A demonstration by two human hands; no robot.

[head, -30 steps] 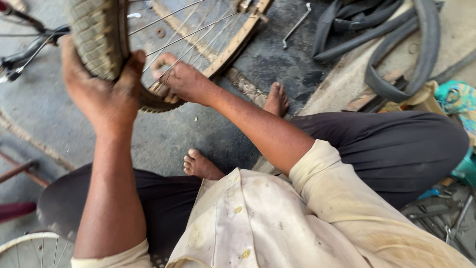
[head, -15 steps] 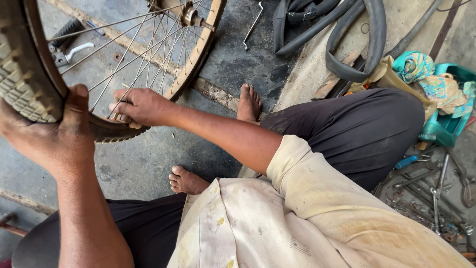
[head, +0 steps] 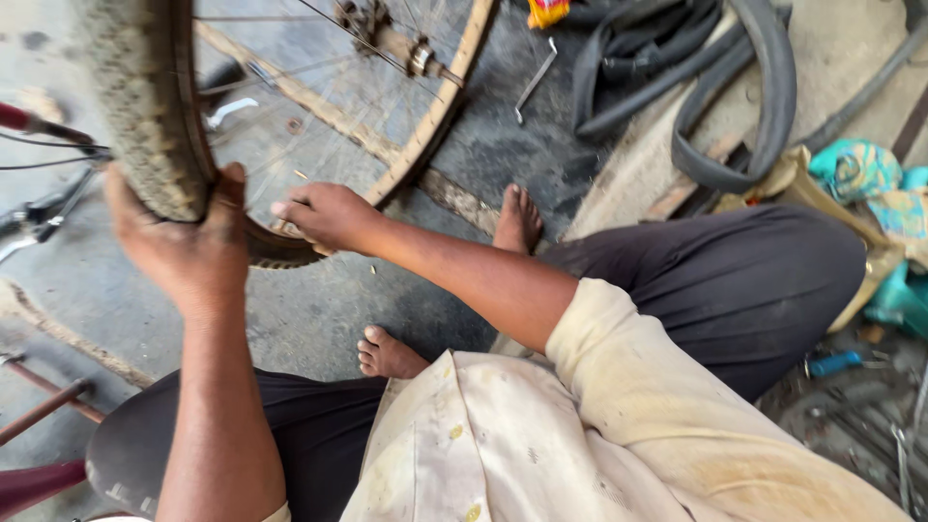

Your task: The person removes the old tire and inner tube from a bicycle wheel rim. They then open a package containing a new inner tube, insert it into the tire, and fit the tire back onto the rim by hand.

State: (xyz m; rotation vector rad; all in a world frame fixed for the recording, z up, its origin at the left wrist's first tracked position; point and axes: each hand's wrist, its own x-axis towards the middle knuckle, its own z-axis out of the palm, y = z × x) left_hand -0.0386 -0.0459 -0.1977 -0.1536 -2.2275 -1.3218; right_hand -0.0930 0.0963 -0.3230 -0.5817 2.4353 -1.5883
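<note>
1. The bicycle wheel stood upright on the concrete floor in front of the squatting person, its knobbly tyre still on the wooden-coloured rim.
2. The left hand was clamped on the tyre at the wheel's near-left edge, thumb on the rim side and fingers wrapped over the tread.
3. The right hand rested at the wheel's lowest arc, fingers curled together against tyre and rim; whether they gripped anything small could not be told.
4. Judged risk: with fingers so close to the spokes, a sudden turn of the wheel might have pinched them.
5. A bare foot lay just beside the wheel's lower right rim; if the left grip slipped, the wheel could have tipped onto it.
6. A bent metal lever and loose rubber tubes lay beyond the wheel, well apart from both hands.
</note>
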